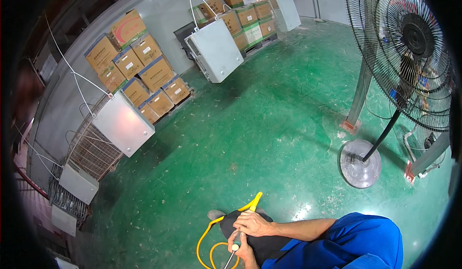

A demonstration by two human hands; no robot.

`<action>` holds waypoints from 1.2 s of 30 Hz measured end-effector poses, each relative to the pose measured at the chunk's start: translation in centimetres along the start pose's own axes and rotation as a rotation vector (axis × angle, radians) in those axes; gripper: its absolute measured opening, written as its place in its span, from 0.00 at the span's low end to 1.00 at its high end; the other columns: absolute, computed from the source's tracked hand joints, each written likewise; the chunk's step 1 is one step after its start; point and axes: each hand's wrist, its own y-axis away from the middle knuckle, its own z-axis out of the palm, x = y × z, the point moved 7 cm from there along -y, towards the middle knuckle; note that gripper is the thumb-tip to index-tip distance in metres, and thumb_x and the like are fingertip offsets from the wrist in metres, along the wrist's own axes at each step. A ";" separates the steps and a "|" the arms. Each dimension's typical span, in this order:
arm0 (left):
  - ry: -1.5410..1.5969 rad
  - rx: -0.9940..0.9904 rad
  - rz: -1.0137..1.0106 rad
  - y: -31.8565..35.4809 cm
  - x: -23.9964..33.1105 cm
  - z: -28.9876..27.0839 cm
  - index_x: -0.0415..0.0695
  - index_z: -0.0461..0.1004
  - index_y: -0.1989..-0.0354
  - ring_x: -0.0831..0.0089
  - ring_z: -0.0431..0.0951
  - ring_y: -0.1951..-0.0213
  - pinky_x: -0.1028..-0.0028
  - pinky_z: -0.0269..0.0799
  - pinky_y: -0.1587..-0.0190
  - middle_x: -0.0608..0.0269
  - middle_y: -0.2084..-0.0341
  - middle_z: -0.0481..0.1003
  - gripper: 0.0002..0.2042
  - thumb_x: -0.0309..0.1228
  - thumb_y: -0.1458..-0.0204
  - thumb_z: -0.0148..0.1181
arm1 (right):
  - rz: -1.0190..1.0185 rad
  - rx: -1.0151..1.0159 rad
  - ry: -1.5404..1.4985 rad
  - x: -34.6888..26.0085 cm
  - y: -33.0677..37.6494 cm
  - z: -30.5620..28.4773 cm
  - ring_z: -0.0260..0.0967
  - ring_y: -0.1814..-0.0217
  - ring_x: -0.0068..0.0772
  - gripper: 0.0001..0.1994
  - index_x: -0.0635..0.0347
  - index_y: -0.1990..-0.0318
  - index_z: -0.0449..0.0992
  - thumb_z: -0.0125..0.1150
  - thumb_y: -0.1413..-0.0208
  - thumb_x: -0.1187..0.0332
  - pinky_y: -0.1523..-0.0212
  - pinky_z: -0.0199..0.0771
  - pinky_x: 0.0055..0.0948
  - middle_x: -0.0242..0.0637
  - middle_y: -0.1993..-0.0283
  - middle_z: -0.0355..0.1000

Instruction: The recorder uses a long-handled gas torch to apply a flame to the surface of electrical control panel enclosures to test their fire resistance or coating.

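At the lower middle, my two hands are close together in front of dark clothing. My right hand (255, 224), its bare forearm coming in from the blue sleeve on the right, is closed over the body of a slim tool, beside a yellow hose end. Just below it, my left hand (244, 250) is wrapped round the same tool. A metal rod (229, 260) with a pale round collar (235, 247) points down from the hands to the lower edge. A yellow hose (201, 237) loops at their left. The fingers hide most of the tool's body, so its exact kind does not show.
Pale metal boxes (123, 124) hang on wires along the left, one larger box (214, 50) further back. Cartons (156, 73) are stacked behind them. A standing fan (417, 34) with a round base (360, 164) stands right, beside a metal post (361, 93). The floor is green (231, 139).
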 end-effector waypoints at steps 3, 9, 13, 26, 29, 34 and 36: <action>0.003 0.000 0.000 -0.1 -0.1 0.0 0.33 0.77 0.59 0.59 0.81 0.55 0.61 0.76 0.46 0.45 0.58 0.82 0.09 0.20 0.46 0.69 | -0.007 0.005 0.004 0.0 0.0 0.0 0.72 0.60 0.41 0.10 0.62 0.62 0.81 0.58 0.36 0.64 0.54 0.71 0.41 0.36 0.65 0.78; -0.001 0.006 0.039 -0.2 0.2 0.0 0.32 0.77 0.58 0.59 0.81 0.55 0.61 0.76 0.46 0.46 0.58 0.82 0.10 0.21 0.46 0.69 | 0.000 -0.004 0.010 0.1 0.0 0.1 0.73 0.60 0.42 0.11 0.61 0.61 0.81 0.58 0.36 0.64 0.54 0.71 0.41 0.37 0.65 0.78; -0.021 0.005 0.022 -0.2 -0.1 -0.2 0.33 0.77 0.58 0.60 0.81 0.55 0.62 0.76 0.46 0.46 0.58 0.82 0.10 0.21 0.46 0.70 | 0.010 -0.013 0.008 0.2 0.0 0.3 0.73 0.60 0.42 0.11 0.62 0.61 0.81 0.58 0.36 0.64 0.54 0.71 0.41 0.37 0.64 0.77; -0.086 -0.036 0.140 -0.3 1.6 0.6 0.32 0.76 0.57 0.63 0.81 0.55 0.65 0.78 0.49 0.46 0.55 0.81 0.09 0.19 0.45 0.67 | 0.018 -0.006 0.004 0.4 0.0 0.2 0.74 0.59 0.43 0.10 0.62 0.61 0.81 0.58 0.36 0.65 0.53 0.72 0.42 0.38 0.63 0.78; -0.098 -0.020 0.112 -0.2 1.6 0.3 0.32 0.77 0.57 0.62 0.81 0.55 0.64 0.78 0.47 0.46 0.55 0.81 0.10 0.20 0.46 0.68 | 0.006 -0.006 -0.006 -0.2 -0.3 0.0 0.75 0.60 0.44 0.09 0.62 0.62 0.81 0.59 0.37 0.66 0.53 0.73 0.42 0.39 0.64 0.78; -0.092 -0.020 0.093 -0.2 2.1 0.6 0.33 0.77 0.57 0.62 0.80 0.55 0.64 0.79 0.49 0.48 0.56 0.81 0.10 0.21 0.46 0.69 | 0.029 0.012 -0.008 0.0 -0.3 -0.2 0.75 0.59 0.45 0.08 0.61 0.63 0.82 0.61 0.41 0.67 0.53 0.73 0.43 0.41 0.66 0.77; -0.074 -0.016 0.073 -0.2 1.8 0.5 0.33 0.77 0.57 0.63 0.80 0.55 0.65 0.79 0.50 0.48 0.56 0.81 0.10 0.21 0.46 0.69 | 0.026 0.017 -0.016 -0.1 -0.3 -0.2 0.75 0.59 0.45 0.08 0.61 0.64 0.82 0.62 0.41 0.67 0.54 0.73 0.43 0.41 0.66 0.77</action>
